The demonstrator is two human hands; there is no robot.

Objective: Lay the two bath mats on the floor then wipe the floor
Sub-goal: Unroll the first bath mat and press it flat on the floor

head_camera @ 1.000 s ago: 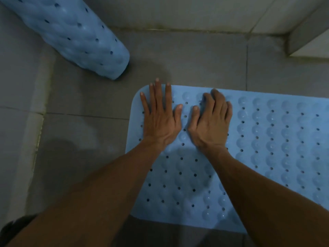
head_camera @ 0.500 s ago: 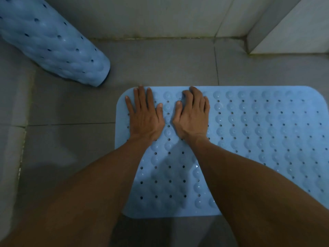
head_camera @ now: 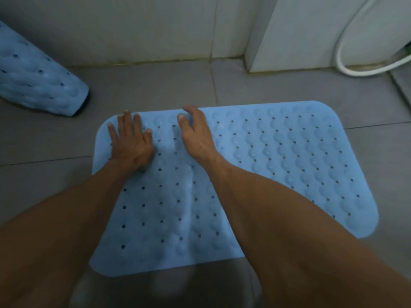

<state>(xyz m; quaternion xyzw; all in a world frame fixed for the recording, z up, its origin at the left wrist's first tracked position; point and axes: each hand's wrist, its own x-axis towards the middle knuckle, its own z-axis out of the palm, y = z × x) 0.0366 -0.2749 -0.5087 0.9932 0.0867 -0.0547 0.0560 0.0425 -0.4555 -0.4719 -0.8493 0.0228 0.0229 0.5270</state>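
While one blue mat [head_camera: 278,165] lies flat, both palms — left hand [head_camera: 131,141], right hand [head_camera: 195,134] — press it.

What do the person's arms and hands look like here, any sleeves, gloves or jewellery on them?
Both forearms are bare right up to the bottom edge of the picture, so no sleeves show. The left hand and the right hand wear no gloves. No watch, bracelet or ring is visible on the wrists or fingers, though the picture is dim and slightly blurred.
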